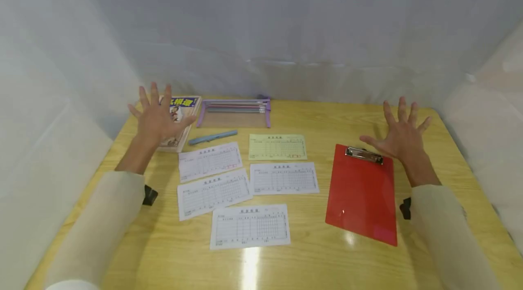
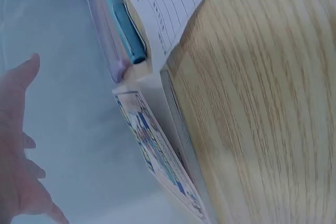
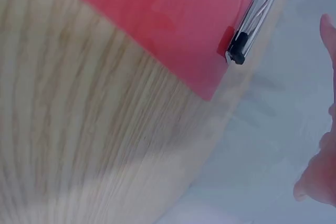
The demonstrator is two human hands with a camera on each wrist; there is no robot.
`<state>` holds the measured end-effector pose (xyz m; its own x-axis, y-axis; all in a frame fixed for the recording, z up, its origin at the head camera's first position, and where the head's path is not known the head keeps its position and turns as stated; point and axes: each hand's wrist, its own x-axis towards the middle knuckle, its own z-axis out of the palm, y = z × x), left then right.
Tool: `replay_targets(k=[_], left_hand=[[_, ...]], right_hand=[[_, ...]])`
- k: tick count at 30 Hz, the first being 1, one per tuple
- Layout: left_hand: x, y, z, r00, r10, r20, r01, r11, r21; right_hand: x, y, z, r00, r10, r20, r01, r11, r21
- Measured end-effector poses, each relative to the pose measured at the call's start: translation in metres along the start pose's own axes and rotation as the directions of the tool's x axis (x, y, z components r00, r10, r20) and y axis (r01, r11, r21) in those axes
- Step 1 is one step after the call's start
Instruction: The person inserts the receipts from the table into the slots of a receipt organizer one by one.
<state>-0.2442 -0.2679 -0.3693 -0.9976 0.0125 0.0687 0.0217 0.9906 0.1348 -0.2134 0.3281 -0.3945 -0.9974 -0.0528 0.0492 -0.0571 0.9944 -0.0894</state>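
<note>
Fingers spread wide, my left hand (image 1: 155, 122) hovers over a comic book (image 1: 185, 110) at the back left and holds nothing. In the left wrist view the book (image 2: 157, 150) shows its cover and page edge, apart from the hand (image 2: 16, 150). My right hand (image 1: 402, 138), also spread and holding nothing, is above the top right corner of a red clipboard (image 1: 361, 194) with a metal clip (image 1: 364, 155). The right wrist view shows the clipboard (image 3: 173, 24) flat on the wood, with the hand (image 3: 325, 145) away from it.
Between the hands lie several white printed slips (image 1: 250, 226) and a yellow slip (image 1: 278, 147). A blue pen (image 1: 213, 137) sits behind them, and a clear pencil case (image 1: 234, 120) with purple edging holds pencils. Pale sheeting (image 1: 286, 22) surrounds the wooden table (image 1: 163, 258).
</note>
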Motion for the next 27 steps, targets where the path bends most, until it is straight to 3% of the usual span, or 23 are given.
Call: replay_targets(k=[8, 15, 21, 27], left_hand=[[-0.016, 0.023, 0.003, 0.997, 0.069, -0.016, -0.069, 0.997, 0.036], [-0.027, 0.052, 0.019, 0.986, 0.168, -0.019, -0.169, 0.981, -0.095], [-0.028, 0.074, 0.032, 0.980, 0.199, -0.015, -0.194, 0.935, -0.296], [-0.027, 0.101, 0.043, 0.975, 0.201, 0.098, -0.122, 0.845, -0.521]], right_hand=[[-0.014, 0.000, -0.002, 0.999, -0.030, 0.025, 0.028, 0.998, 0.060], [-0.025, -0.005, -0.002, 0.991, -0.094, 0.093, 0.073, 0.976, 0.206], [-0.028, -0.013, -0.005, 0.966, -0.100, 0.238, 0.023, 0.951, 0.308], [-0.030, -0.014, -0.001, 0.958, -0.140, 0.249, 0.046, 0.935, 0.351]])
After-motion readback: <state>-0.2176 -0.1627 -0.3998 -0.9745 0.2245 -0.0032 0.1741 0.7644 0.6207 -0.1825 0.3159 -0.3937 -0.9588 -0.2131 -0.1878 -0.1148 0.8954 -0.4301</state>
